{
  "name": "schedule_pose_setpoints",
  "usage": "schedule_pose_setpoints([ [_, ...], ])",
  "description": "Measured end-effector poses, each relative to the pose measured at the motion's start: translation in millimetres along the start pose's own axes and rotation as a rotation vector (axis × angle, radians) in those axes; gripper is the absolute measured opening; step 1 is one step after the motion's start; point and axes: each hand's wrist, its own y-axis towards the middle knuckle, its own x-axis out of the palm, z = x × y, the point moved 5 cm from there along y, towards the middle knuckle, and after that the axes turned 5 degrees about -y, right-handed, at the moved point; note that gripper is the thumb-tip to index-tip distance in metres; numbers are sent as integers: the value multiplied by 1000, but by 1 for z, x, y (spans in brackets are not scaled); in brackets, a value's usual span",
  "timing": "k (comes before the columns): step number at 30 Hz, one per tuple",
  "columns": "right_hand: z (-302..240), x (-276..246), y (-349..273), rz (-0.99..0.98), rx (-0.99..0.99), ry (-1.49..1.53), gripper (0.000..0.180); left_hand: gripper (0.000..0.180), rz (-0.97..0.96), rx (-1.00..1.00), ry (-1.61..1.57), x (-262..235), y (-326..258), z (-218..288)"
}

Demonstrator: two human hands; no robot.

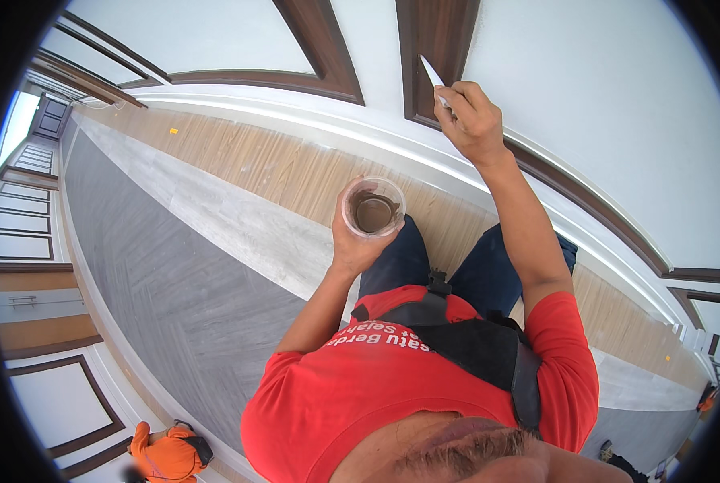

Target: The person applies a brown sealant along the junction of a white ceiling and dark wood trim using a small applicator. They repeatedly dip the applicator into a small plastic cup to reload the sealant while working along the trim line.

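Liquid (373,216), brown and opaque, lies in the bottom of a clear plastic cup (395,193) whose inner wall is smeared with the same colour. The left hand (356,245) is wrapped around the cup from its left and near sides, some of its fingers hidden behind it. Beyond the cup and to its right, the right hand (474,122) pinches a slender white pointed tool (432,72), its rear end lost among the fingers. The tip lies over a dark brown moulding (448,32) — whether it touches, I cannot tell. The two hands are apart.

Under the cup runs a strip of wood-look floor (279,161); to its left come a pale grey band (215,185) and a dark grey expanse (167,241). Beyond the cup stands a white wall (601,105), cut off by the dark round rim of the view. Well left of the cup and nearer the wearer, a person in orange (173,457) shows only in part — the head is blurred.
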Motion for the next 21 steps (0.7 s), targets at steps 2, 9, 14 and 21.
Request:
schedule_pose_setpoints([
  [2,1,1,-2,-6,-7,7,20,97,-2,2,7,0,0,0],
  [9,1,4,-6,-20,-5,-5,21,94,-10,10,22,1,1,2],
  [14,-2,2,5,1,11,-5,22,95,-14,6,9,1,1,2],
  [21,3,3,-3,-11,-31,3,20,97,-4,7,-5,2,1,-1],
])
